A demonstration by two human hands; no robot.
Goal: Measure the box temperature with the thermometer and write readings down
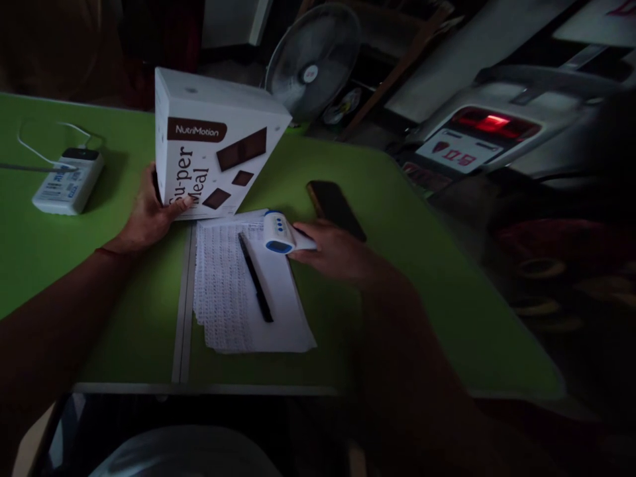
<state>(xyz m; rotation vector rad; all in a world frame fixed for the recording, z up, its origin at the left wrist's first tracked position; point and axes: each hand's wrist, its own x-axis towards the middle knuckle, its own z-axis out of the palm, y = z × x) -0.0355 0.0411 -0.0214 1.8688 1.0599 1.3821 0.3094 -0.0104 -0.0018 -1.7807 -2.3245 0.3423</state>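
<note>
My left hand grips the lower left corner of a white cardboard box printed "NutriMotion" and "Su-per Meal", its thumb on the printed front. The box is tilted. Closed round the handle of a white and blue infrared thermometer, my right hand hovers near the paper's right edge. Handwriting covers the left part of a stack of paper sheets, and a black pen lies across it. A dark phone rests on the table just beyond my right hand.
The green folding table has a metal seam left of the papers. A white power strip with plugged-in cables sits at the left. Behind the table stand a fan and, at the right, a scale with a lit red display.
</note>
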